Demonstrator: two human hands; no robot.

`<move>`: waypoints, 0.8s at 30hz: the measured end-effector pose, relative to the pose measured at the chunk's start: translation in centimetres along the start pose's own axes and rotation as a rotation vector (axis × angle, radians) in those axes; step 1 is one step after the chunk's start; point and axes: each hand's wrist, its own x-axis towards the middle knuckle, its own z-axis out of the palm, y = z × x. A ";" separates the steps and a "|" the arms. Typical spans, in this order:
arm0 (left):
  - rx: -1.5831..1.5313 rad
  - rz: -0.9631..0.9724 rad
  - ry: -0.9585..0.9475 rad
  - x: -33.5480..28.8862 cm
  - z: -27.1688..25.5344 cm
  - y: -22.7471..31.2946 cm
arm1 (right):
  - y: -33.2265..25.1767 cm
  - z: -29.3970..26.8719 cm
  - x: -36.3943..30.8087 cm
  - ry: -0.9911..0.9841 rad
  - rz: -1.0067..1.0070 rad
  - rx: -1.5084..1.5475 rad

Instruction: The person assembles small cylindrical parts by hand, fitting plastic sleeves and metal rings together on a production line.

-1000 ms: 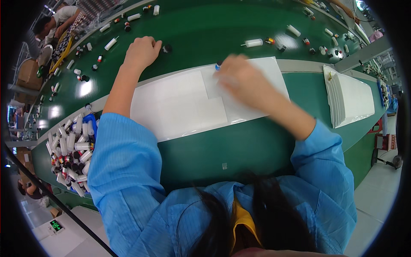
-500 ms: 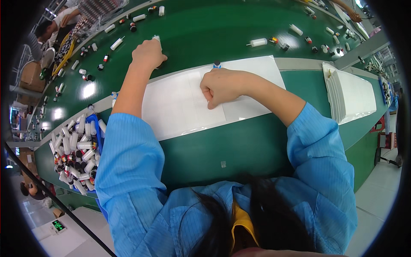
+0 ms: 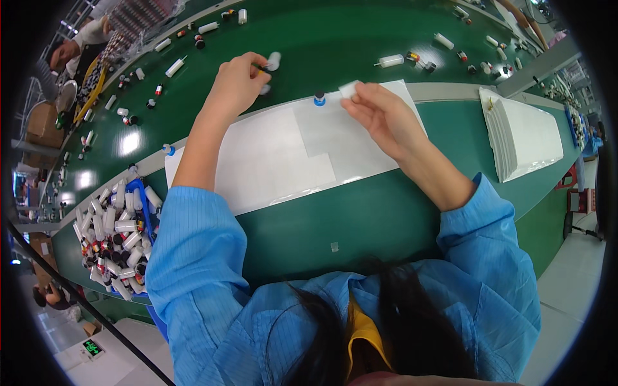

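Observation:
My left hand point(image 3: 233, 89) is raised over the far edge of the sheet, its fingers pinched on a small white bottle point(image 3: 274, 61) smeared by motion. A second pale shape point(image 3: 264, 90) shows just under those fingertips, too blurred to name. Between the thumb and fingers of my right hand point(image 3: 393, 122) is a small white label point(image 3: 349, 89), held above the sheet's far right part. Below both hands lies a white label sheet point(image 3: 264, 157), with a greyer, stepped area on its right. Close to its far edge stands a small dark-topped blue bottle point(image 3: 319, 99).
A blue bin point(image 3: 149, 212) heaped with white bottles point(image 3: 109, 219) stands at my left. Loose bottles point(image 3: 391, 61) lie scattered on the green surface point(image 3: 322, 32) beyond a grey rail point(image 3: 450, 94). A stack of white sheets point(image 3: 524, 138) lies at right. A person point(image 3: 71, 55) is at far left.
My right hand has lifted off the sheet and moved right and away, now with a label in its fingers. My left hand has come slightly right with the bottle raised.

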 end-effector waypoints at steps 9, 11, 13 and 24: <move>-1.485 -0.106 -0.403 -2.7 2.2 1.4 | 2.2 2.8 2.2 -0.096 -0.077 0.153; -1.539 -0.079 -0.404 -2.8 2.2 1.5 | 1.8 2.7 2.4 -0.077 -0.131 0.139; -1.412 0.049 -0.450 -2.9 2.7 1.4 | 1.3 2.6 2.4 -0.054 -0.188 0.119; -0.555 0.091 -0.253 -5.8 1.9 5.3 | -0.5 2.9 2.6 -0.058 -0.415 -0.230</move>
